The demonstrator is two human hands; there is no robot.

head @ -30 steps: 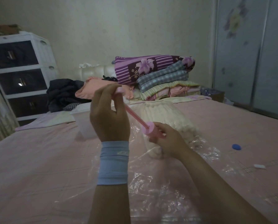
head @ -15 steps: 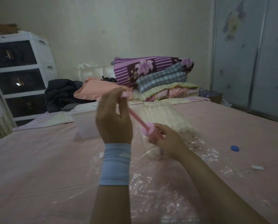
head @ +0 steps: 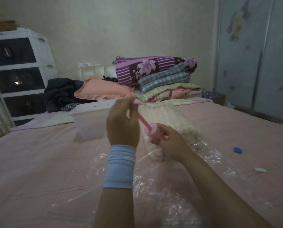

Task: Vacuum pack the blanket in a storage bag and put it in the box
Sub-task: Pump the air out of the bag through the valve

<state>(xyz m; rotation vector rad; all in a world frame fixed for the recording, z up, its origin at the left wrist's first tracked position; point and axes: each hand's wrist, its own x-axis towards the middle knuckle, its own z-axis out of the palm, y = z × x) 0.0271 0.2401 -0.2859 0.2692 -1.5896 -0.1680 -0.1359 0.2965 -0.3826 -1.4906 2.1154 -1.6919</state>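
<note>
Ideally, the pink plastic pump barrel is being gripped steady by the right hand, its plunger being worked straight in the left hand's grip.

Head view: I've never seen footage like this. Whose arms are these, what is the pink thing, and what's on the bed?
No machine here: the camera sits on a person's head, looking down at their own arms. The left hand, above a blue wristband, grips the plunger handle of a pink pump; the right hand holds its barrel. On the bed lie a clear storage bag with a cream blanket inside, a white box, a blue cap and a small white piece.
</note>
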